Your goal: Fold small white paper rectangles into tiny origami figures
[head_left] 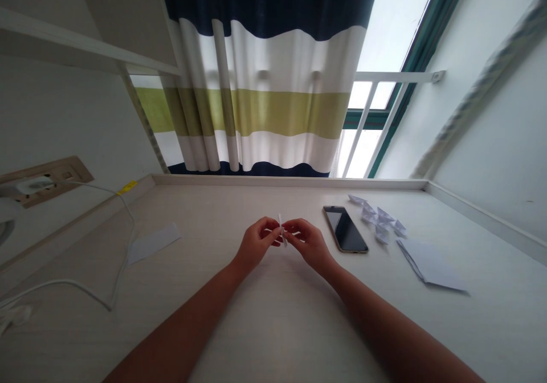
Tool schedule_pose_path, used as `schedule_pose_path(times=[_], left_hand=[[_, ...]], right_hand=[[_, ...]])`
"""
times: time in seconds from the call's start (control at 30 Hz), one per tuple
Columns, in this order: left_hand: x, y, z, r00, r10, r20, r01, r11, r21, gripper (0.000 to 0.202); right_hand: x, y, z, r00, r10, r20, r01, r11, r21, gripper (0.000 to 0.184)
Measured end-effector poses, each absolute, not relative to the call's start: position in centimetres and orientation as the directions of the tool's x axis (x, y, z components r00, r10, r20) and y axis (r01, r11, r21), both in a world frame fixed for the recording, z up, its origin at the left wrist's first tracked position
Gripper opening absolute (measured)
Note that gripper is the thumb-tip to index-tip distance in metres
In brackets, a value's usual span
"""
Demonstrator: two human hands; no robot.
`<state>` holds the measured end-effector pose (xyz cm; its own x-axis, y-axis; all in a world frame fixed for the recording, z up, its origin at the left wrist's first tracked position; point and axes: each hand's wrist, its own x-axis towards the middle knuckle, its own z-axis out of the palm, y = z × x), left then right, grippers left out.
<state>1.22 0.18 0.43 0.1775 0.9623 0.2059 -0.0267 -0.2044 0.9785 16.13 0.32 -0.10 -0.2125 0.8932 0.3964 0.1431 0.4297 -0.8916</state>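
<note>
My left hand [258, 238] and my right hand [308, 243] meet in the middle of the view, a little above the desk. Between their fingertips they pinch a small folded piece of white paper [280, 220], seen nearly edge-on. Fingers cover most of it, so its exact shape is hidden. To the right of my right hand lies a dark-screened smartphone [347, 230]. Beyond the phone sits a cluster of several small folded white paper pieces [378, 216]. A stack of white paper sheets [432, 264] rests nearer on the right.
A flat paper strip [154, 243] lies on the left of the pale desk [239, 337]. A white cable [129, 212] runs from a wall power socket [64, 176] down across the left side. Striped curtains [273, 109] hang behind the desk's raised back edge [273, 182].
</note>
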Motion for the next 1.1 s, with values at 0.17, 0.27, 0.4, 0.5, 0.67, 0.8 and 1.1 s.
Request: schedule_pose_path(times=[0.17,0.27,0.4,0.5,0.67,0.8,1.1], left_hand=[[1.14,0.12,0.56,0.194,0.959,0.207,-0.037,-0.204,0.978,0.018],[1.16,0.10,0.56,0.206,0.957,0.206,-0.027,-0.205,0.978,0.017],[1.20,0.07,0.58,0.211,0.956,0.202,-0.019,-0.203,0.979,0.019],[1.17,0.13,0.52,0.215,0.956,0.199,-0.019,-0.200,0.980,0.020],[1.09,0.16,0.52,0.222,0.955,0.198,-0.028,-0.197,0.980,0.018],[1.06,0.14,0.49,0.254,0.946,0.201,-0.038,-0.198,0.980,0.017],[0.77,0.34,-0.12,0.270,0.920,0.283,0.023,-0.300,0.954,0.012]], right_hand=[[16.10,0.33,0.05,-0.238,0.913,0.331,0.080,0.358,-0.930,0.023],[16.00,0.30,0.08,-0.240,0.927,0.289,0.057,0.311,-0.949,0.024],[15.91,0.20,0.02,-0.248,0.920,0.303,0.066,0.328,-0.942,0.022],[15.92,0.17,-0.07,-0.270,0.907,0.323,0.059,0.350,-0.935,0.022],[16.01,0.23,-0.13,-0.301,0.912,0.278,0.009,0.295,-0.956,0.024],[16.10,0.40,-0.18,-0.312,0.917,0.250,-0.021,0.256,-0.966,0.023],[16.10,0.46,-0.08,-0.354,0.906,0.233,-0.066,0.224,-0.972,0.029]])
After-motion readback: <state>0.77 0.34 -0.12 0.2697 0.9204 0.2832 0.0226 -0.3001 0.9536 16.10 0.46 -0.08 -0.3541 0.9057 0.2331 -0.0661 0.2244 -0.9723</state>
